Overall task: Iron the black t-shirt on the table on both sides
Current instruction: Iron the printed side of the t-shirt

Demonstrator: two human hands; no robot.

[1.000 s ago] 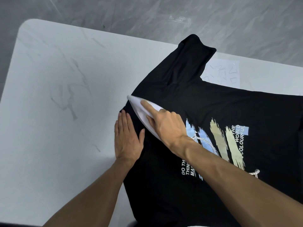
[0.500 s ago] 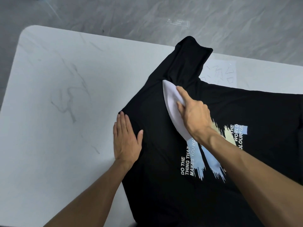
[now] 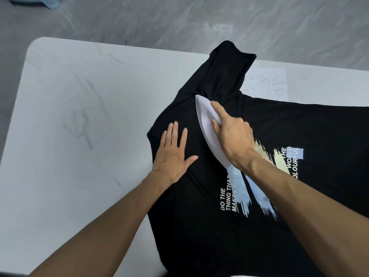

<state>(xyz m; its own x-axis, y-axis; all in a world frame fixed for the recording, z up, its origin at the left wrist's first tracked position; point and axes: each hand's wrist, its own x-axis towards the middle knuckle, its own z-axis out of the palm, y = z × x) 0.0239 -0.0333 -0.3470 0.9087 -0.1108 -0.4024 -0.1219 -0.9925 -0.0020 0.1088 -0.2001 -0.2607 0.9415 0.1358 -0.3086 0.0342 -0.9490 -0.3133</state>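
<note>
1. Nearest, the black t-shirt [image 3: 229,226] lies spread print side up on the white marble-patterned counter [image 3: 69,136], its lower part running off the near edge of the view.
2. Left of the shirt's print [image 3: 257,188], the left hand [image 3: 173,154] lies flat on the fabric near the shirt's left edge, fingers [image 3: 175,132] stretched out and slightly spread, gripping nothing.
3. Just right of that hand, the right hand [image 3: 231,136] is closed around a white iron [image 3: 207,128], forefinger laid along its top.
4. The iron rests sole-down on the shirt above the print, its pointed tip aimed at the sleeve [image 3: 225,72].
5. Beyond the iron, that sleeve reaches to the counter's far edge.
6. Right of the sleeve, a pale sheet with faint markings [image 3: 267,84] lies on the counter.
7. Farthest off is grey streaked floor [image 3: 179,17].
</note>
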